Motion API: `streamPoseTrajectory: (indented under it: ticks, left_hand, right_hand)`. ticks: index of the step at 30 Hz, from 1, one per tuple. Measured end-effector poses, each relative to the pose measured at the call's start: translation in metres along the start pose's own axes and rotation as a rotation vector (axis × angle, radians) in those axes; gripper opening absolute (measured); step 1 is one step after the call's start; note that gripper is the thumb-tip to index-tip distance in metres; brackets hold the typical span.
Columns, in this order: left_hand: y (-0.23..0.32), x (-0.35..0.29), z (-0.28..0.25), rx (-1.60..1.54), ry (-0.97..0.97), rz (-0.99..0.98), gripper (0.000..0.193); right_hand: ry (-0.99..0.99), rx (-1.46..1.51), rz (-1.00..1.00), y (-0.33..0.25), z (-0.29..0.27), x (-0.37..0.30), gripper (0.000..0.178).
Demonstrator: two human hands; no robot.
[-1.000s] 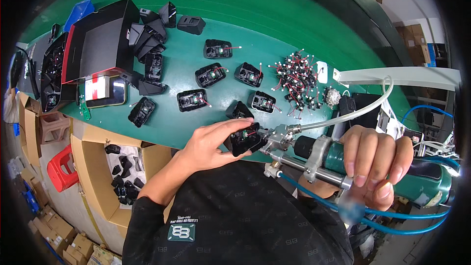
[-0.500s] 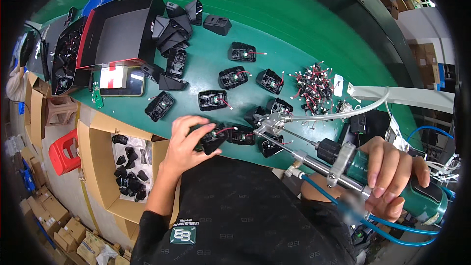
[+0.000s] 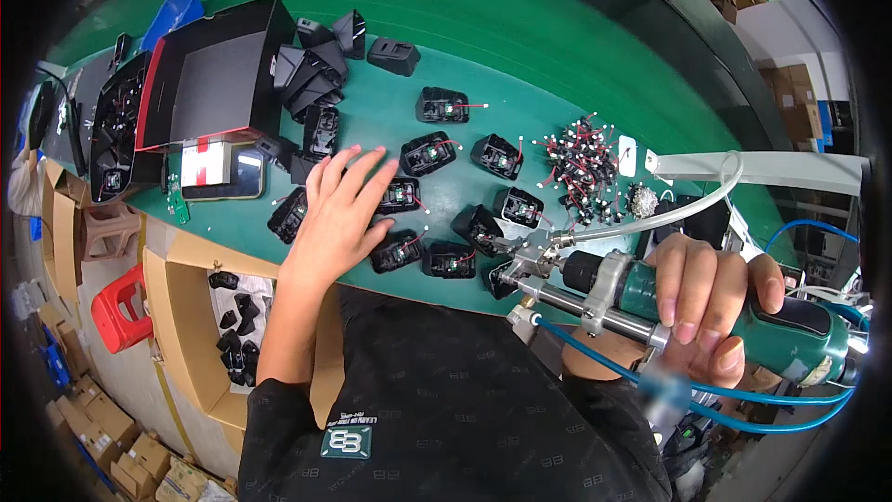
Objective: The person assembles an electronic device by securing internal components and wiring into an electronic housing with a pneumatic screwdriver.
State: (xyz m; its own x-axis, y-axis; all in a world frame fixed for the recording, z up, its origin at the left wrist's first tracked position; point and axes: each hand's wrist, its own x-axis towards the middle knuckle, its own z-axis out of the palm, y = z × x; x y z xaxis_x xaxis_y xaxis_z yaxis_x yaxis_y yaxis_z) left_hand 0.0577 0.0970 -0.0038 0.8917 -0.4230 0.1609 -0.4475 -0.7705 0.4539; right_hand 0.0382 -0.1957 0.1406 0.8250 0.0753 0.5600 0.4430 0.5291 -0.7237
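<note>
My left hand reaches over the bench with its fingers spread, holding nothing. Its fingertips are beside a black plastic housing with a small green board and red wire, partly covered by the hand. A similar housing lies just below, apart from the fingers. My right hand is wrapped round a green power screwdriver fitted with a metal feed head and hoses. That head is over two housings, one of them this tilted black housing; whether it touches them I cannot tell.
More wired housings stand on the green bench. A heap of red-and-black wire connectors lies to the right, below a white metal arm. Black covers and a black box fill the left. A cardboard carton stands below the bench edge.
My left hand has let go of the housing it was tilting, now down on the bench, and moved up and left with fingers opened. The screwdriver's head has shifted slightly.
</note>
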Motion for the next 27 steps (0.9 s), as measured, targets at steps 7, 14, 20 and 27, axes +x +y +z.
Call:
streamPoseTrajectory:
  ticks: [7, 14, 20, 27]
  left_hand:
    - [0.0, 0.003, 0.011, 0.041, 0.051, 0.056, 0.063]
    - [0.042, 0.004, 0.005, -0.439, 0.195, 0.095, 0.054]
    - [0.065, 0.003, 0.017, -0.469, 0.135, 0.155, 0.064]
    - [0.077, 0.01, 0.006, -0.453, 0.138, 0.215, 0.058]
  right_hand:
    - [0.053, -0.002, -0.062, -0.005, 0.004, -0.001, 0.044]
    - [-0.042, 0.039, -0.093, -0.017, 0.006, -0.001, 0.044]
    - [-0.067, 0.017, -0.032, -0.014, 0.01, 0.0, 0.04]
    - [0.008, 0.0, -0.027, -0.007, 0.012, -0.006, 0.033]
